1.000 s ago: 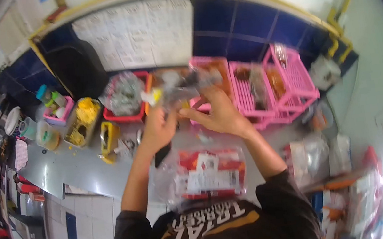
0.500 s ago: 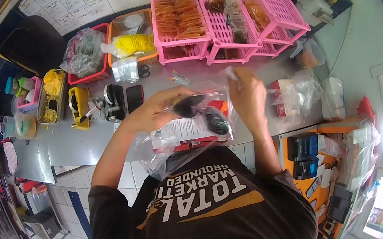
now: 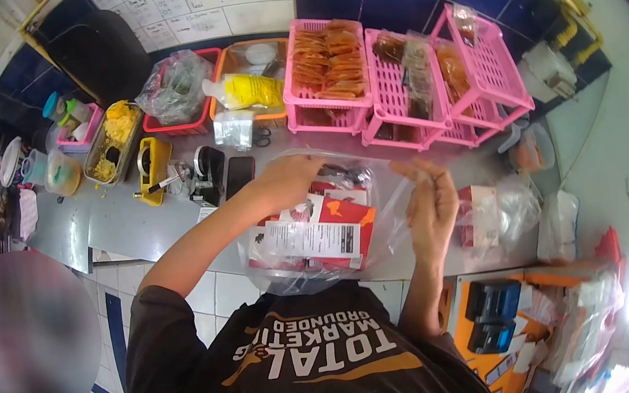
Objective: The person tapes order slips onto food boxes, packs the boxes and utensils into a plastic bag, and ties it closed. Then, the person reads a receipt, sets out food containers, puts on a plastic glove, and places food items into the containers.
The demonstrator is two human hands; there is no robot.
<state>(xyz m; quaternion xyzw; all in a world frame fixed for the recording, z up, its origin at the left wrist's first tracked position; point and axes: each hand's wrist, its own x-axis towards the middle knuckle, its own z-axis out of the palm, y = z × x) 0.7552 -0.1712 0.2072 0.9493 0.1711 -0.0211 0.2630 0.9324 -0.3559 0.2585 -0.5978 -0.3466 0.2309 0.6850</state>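
- Two bare hands work over the table (image 3: pixel 134 231), one at each side of a clear plastic bag (image 3: pixel 387 222) that lies near its front edge, just before the person's shirt.
- Red-and-white packs (image 3: pixel 313 235) show through the bag's plastic.
- The left hand (image 3: pixel 292 182) reaches to the bag's upper part, its fingertips by a dark item (image 3: pixel 340 170); whether its grip is clenched on that or on the plastic, one cannot tell.
- The right hand (image 3: pixel 432 200) has its grip on the bag's right edge, drawing the plastic out sideways.
- Close beyond the left forearm stand a dark phone (image 3: pixel 240 175), a black dispenser (image 3: pixel 208 170) and a yellow tape dispenser (image 3: pixel 156 166), crowding that side.
- Farther left is a metal tray (image 3: pixel 91 165) of yellow food.
- Behind the phone lie a silver packet (image 3: pixel 234 130) and scissors (image 3: pixel 263 137), in front of an orange basket (image 3: pixel 276 111) with a yellow packet (image 3: pixel 251 90) on top; a red basket (image 3: pixel 184 125) adjoins it.
- Pink racks (image 3: pixel 329 116) block the back of the table, the nearest-to-middle one stacked with orange sachets (image 3: pixel 332 61).
- Right of the right hand sit a red-and-white box (image 3: pixel 479 215) and crumpled clear plastic (image 3: pixel 517 204).
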